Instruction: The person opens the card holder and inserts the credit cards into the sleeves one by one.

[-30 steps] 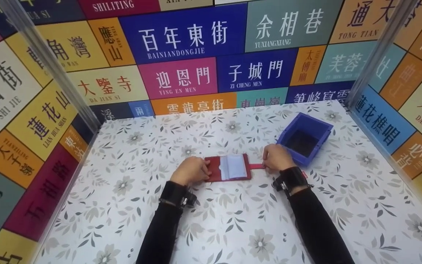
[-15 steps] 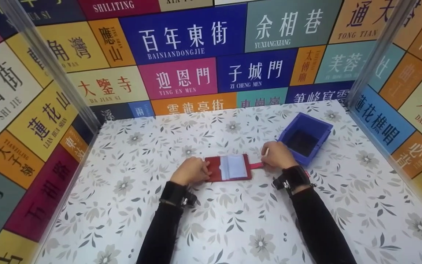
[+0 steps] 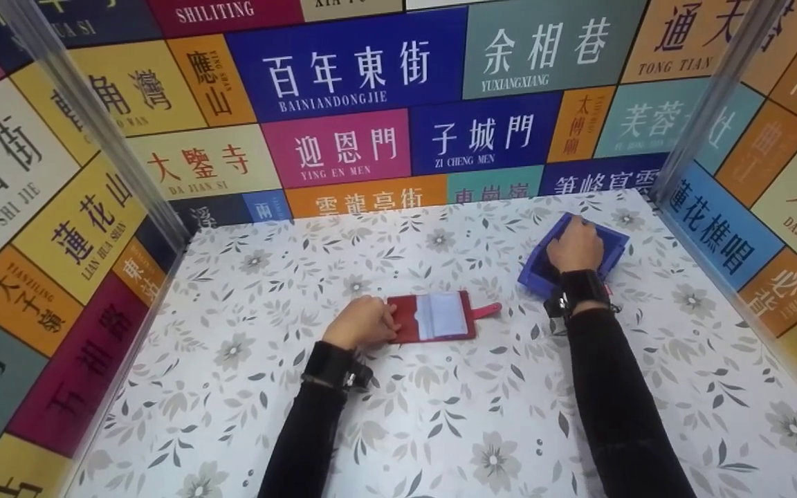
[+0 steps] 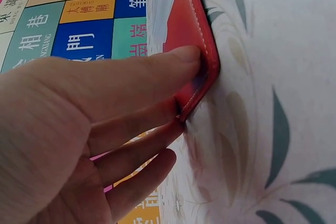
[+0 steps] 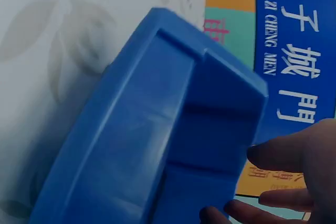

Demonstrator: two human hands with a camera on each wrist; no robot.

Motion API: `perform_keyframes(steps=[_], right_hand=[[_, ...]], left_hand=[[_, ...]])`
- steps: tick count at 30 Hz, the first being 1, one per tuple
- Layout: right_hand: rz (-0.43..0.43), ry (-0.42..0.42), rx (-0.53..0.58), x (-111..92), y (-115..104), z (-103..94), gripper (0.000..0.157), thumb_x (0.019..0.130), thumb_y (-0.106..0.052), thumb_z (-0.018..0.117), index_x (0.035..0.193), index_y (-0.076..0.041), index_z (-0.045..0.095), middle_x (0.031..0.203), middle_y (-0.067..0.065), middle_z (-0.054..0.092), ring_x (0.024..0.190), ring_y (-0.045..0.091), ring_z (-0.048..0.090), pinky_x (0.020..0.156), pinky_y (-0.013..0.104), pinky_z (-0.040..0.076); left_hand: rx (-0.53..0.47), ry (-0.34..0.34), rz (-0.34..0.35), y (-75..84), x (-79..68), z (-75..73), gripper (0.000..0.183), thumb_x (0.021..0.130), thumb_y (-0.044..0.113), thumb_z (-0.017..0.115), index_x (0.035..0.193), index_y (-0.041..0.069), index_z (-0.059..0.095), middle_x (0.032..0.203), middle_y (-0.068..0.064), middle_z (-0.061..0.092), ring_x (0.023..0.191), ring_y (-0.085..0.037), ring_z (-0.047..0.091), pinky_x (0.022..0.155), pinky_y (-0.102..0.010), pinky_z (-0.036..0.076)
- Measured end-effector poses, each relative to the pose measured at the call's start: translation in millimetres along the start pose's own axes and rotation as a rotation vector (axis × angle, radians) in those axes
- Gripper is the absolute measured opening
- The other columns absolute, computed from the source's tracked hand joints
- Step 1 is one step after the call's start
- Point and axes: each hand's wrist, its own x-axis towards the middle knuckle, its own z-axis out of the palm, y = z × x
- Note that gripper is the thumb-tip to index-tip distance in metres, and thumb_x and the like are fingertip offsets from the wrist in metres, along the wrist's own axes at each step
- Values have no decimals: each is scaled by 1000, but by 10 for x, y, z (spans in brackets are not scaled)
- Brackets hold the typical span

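A small red card holder [image 3: 404,318] lies open on the table, pale sleeves [image 3: 445,315] showing inside. Its strap [image 3: 487,310] with a snap sticks out to the right, free of any hand. My left hand [image 3: 359,324] pinches the holder's left edge. In the left wrist view, the thumb [image 4: 184,59] presses on the red cover while a finger supports it from below. My right hand [image 3: 577,245] is over the blue plastic bin [image 3: 537,282]. The right wrist view shows its fingers [image 5: 283,153] parted at the bin's mouth, holding nothing; the bin's floor is partly hidden.
The table [image 3: 412,422] is covered in a white floral print. Behind it stands a wall [image 3: 343,76] of colourful sign panels, with more panels along both sides and clear corner strips [image 3: 706,104] between them.
My right hand has let go of the strap and moved right and away from me, over the blue bin. The left hand and card holder have stayed put.
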Motion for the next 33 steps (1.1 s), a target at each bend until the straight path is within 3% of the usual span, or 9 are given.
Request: perform_keyframes(steps=[7, 13, 22, 28, 33], right_hand=[[78, -162, -209, 191, 203, 225, 59, 91, -22, 66, 128, 21, 56, 127, 41, 61, 117, 54, 61, 99, 61, 52], [112, -218, -247, 269, 397, 370, 52, 90, -25, 65, 122, 16, 65, 122, 37, 66, 114, 52, 64, 95, 60, 54], [51, -173, -259, 287, 376, 419, 49, 86, -22, 67, 116, 17, 66, 115, 39, 67, 107, 53, 65, 91, 61, 55], [11, -106, -287, 217, 332, 369, 33, 95, -4, 52, 115, 18, 65, 115, 40, 66, 106, 54, 66, 90, 61, 56], [-13, -12, -266, 182, 182, 275, 33, 99, 3, 42, 117, 24, 61, 113, 42, 66, 104, 55, 66, 91, 61, 55]], left_hand=[[-17, -15, -12, 36, 5, 15, 14, 83, 11, 82, 96, 12, 84, 134, -6, 68, 127, -27, 66, 105, -39, 53], [29, 0, 32, 51, -14, 21, 12, 83, 13, 84, 94, 10, 84, 131, -7, 70, 123, -28, 68, 107, -41, 52], [25, -1, 12, 28, -32, 16, 13, 83, 13, 84, 96, 11, 84, 133, -8, 69, 124, -29, 67, 109, -41, 51], [11, -26, -5, 40, -34, 0, 15, 84, 13, 84, 99, 11, 83, 135, -6, 68, 124, -29, 67, 108, -41, 51], [25, -13, -13, 30, -35, -25, 13, 84, 12, 83, 97, 10, 83, 133, -5, 69, 120, -28, 69, 106, -40, 53]])
